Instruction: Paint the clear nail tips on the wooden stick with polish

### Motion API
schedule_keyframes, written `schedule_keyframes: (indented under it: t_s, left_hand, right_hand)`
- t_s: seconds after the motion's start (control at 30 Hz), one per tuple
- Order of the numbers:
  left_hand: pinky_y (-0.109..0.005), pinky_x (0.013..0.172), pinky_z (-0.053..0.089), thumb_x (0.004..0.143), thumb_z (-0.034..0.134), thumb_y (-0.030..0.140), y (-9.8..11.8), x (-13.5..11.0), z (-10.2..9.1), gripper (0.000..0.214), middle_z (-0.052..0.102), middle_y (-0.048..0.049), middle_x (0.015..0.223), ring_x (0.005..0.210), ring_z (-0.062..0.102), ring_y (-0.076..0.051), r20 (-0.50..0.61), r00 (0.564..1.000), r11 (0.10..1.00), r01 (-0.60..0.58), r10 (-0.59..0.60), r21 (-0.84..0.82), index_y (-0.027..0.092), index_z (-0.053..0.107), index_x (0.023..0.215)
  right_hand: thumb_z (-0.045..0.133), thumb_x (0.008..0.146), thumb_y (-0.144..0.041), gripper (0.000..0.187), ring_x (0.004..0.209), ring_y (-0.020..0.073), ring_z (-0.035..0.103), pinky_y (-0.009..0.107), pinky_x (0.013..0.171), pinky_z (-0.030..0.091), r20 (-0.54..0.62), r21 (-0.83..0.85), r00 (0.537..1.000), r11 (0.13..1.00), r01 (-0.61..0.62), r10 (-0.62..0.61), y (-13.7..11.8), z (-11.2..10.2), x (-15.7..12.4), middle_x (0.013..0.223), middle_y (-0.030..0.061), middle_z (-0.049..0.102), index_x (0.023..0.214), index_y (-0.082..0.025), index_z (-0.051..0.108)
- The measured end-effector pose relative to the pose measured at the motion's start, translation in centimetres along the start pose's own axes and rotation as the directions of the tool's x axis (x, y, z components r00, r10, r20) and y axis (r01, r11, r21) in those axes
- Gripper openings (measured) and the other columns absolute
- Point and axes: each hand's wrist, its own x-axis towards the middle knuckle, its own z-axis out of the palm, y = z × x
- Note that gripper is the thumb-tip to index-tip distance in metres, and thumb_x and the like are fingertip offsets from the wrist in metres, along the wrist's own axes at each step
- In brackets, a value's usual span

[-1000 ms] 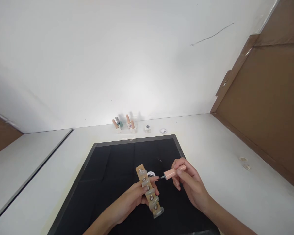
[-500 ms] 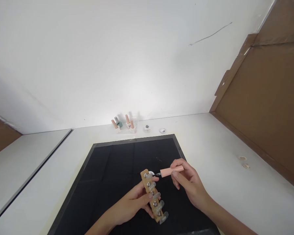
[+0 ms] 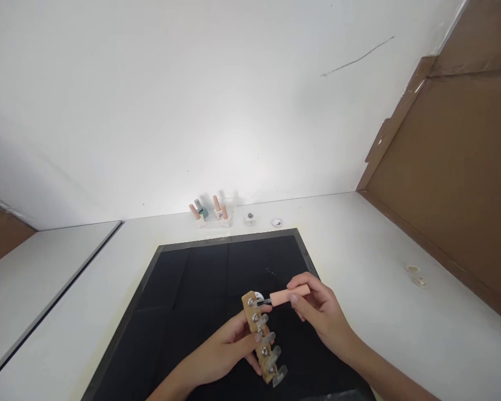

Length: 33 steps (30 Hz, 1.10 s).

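My left hand [image 3: 234, 345] is closed around a tan nail tip stand [image 3: 249, 301], a narrow bar held at a slant above the black mat. Along it sit several clear nail tips [image 3: 274, 355], sticking out to the right from silver round mounts. Between the thumb and fingers of my right hand [image 3: 319, 306] is a nail polish brush [image 3: 280, 297] with a peach cap handle, pointing left. Its dark bristles are at the topmost nail tip [image 3: 259, 303] and seem to touch it. A small white round thing [image 3: 259, 296] shows partly behind the bar's top end.
A black mat [image 3: 200, 289] with grey edges covers the white table. At the back stand several polish bottles [image 3: 223, 213] in a clear tray, a small clear jar [image 3: 250, 218] and a small round dish [image 3: 276, 222]. Two small round pieces [image 3: 412, 269] lie at right, near a brown cardboard panel [image 3: 451, 167].
The brush has shifted slightly left and down along the topmost nail tip. The stand has moved a little right and down and turned slightly in my left hand.
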Motion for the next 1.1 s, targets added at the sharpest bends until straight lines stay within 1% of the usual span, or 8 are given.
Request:
schedule_keyframes:
  t_s: [0.13, 0.33, 0.53, 0.63, 0.77, 0.83, 0.93, 1.1]
  left_hand:
    - [-0.035, 0.066, 0.054, 0.079, 0.063, 0.037, 0.01, -0.05, -0.03, 0.047, 0.057, -0.0018, 0.086, 0.080, 0.061, -0.019, -0.009, 1.000, 1.000, 0.012, -0.012, -0.011, 0.027, 0.053, 0.124]
    - [-0.034, 0.065, 0.054, 0.078, 0.064, 0.037, -0.01, -0.01, -0.07, 0.048, 0.058, -0.0017, 0.086, 0.080, 0.062, -0.019, -0.019, 1.000, 1.000, 0.024, -0.024, -0.012, 0.027, 0.053, 0.124]
    - [-0.037, 0.066, 0.053, 0.076, 0.066, 0.036, 0.07, 0.06, -0.20, 0.048, 0.059, -0.0026, 0.086, 0.081, 0.062, -0.021, -0.029, 0.999, 0.999, 0.031, -0.032, -0.030, 0.025, 0.054, 0.122]
    - [-0.039, 0.067, 0.053, 0.076, 0.064, 0.034, 0.14, 0.02, -0.26, 0.049, 0.060, -0.0039, 0.088, 0.082, 0.063, -0.023, -0.029, 0.999, 0.998, 0.041, -0.042, -0.040, 0.024, 0.053, 0.123]
    - [-0.038, 0.066, 0.052, 0.077, 0.062, 0.030, 0.20, -0.05, -0.24, 0.048, 0.060, -0.0047, 0.088, 0.076, 0.063, -0.020, -0.012, 0.999, 0.999, 0.046, -0.046, -0.014, 0.023, 0.053, 0.124]
    - [-0.037, 0.066, 0.052, 0.077, 0.062, 0.031, 0.19, -0.08, -0.21, 0.048, 0.060, -0.0047, 0.088, 0.074, 0.063, -0.020, -0.011, 0.999, 0.999, 0.043, -0.043, -0.007, 0.022, 0.054, 0.123]
    - [-0.037, 0.066, 0.053, 0.076, 0.063, 0.031, 0.11, -0.08, -0.22, 0.047, 0.061, -0.0042, 0.088, 0.074, 0.063, -0.019, -0.013, 0.999, 0.999, 0.044, -0.044, -0.011, 0.022, 0.055, 0.122]
    - [-0.037, 0.066, 0.054, 0.076, 0.063, 0.030, -0.24, 0.03, -0.44, 0.046, 0.060, -0.0029, 0.087, 0.079, 0.064, -0.020, -0.022, 0.998, 0.998, 0.050, -0.051, -0.040, 0.023, 0.056, 0.121]
  right_hand:
    - [0.058, 0.083, -0.044, 0.024, 0.049, 0.0100, 0.036, 0.023, 0.047, 0.030, -0.002, 0.007, 1.000, 1.000, 0.008, -0.008, -0.01, -0.01, 0.03, 0.057, -0.0054, 0.041, 0.084, -0.020, 0.056]
    - [0.058, 0.084, -0.041, 0.021, 0.050, 0.0098, 0.037, 0.023, 0.047, 0.030, -0.018, 0.033, 1.000, 0.999, 0.001, 0.000, 0.32, -0.11, 0.05, 0.058, -0.0054, 0.041, 0.084, -0.020, 0.056]
    - [0.059, 0.084, -0.041, 0.020, 0.050, 0.0092, 0.036, 0.022, 0.047, 0.032, -0.061, 0.079, 0.998, 0.997, -0.010, 0.015, 0.64, -0.11, 0.13, 0.060, -0.0054, 0.041, 0.083, -0.021, 0.055]
    - [0.058, 0.084, -0.041, 0.021, 0.049, 0.0087, 0.035, 0.021, 0.046, 0.029, -0.030, 0.101, 0.999, 0.995, -0.023, 0.026, 0.49, -0.11, 0.07, 0.060, -0.0058, 0.040, 0.084, -0.021, 0.055]
    - [0.059, 0.083, -0.041, 0.021, 0.049, 0.0088, 0.036, 0.022, 0.046, 0.029, 0.027, 0.059, 1.000, 0.998, -0.012, 0.011, 0.07, 0.04, -0.15, 0.058, -0.0057, 0.042, 0.084, -0.021, 0.056]
    - [0.060, 0.084, -0.039, 0.019, 0.050, 0.0089, 0.038, 0.022, 0.047, 0.030, 0.034, 0.041, 0.999, 0.999, -0.020, 0.018, -0.03, 0.16, -0.24, 0.058, -0.0053, 0.044, 0.084, -0.021, 0.056]
    - [0.060, 0.083, -0.038, 0.018, 0.050, 0.0091, 0.038, 0.022, 0.048, 0.031, 0.007, 0.028, 1.000, 0.999, -0.030, 0.030, 0.01, 0.27, -0.31, 0.059, -0.0051, 0.045, 0.084, -0.021, 0.056]
    - [0.058, 0.084, -0.039, 0.018, 0.051, 0.0096, 0.036, 0.023, 0.049, 0.031, -0.036, 0.035, 0.998, 0.998, -0.046, 0.047, 0.34, 0.13, -0.13, 0.058, -0.0055, 0.042, 0.083, -0.021, 0.055]
